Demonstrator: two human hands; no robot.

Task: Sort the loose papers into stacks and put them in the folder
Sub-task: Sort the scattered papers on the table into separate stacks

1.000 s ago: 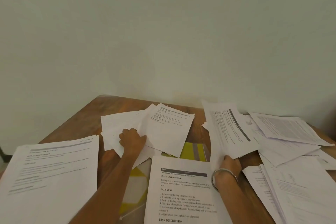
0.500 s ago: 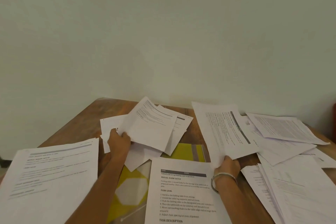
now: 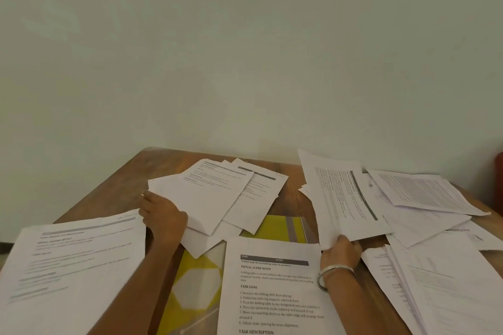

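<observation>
Left hand [image 3: 163,215] has lifted its sheets [image 3: 206,193] higher.

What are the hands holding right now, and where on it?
The left hand grips a bundle of sheets at its near-left edge. The right hand pinches a printed sheet at its near bottom edge.

Matt papers [image 3: 206,193], seemingly glossy folder [image 3: 196,288], wooden table [image 3: 114,187]

folder [image 3: 283,228]: mostly under papers | far sheets' [image 3: 424,190] print: unreadable
</observation>
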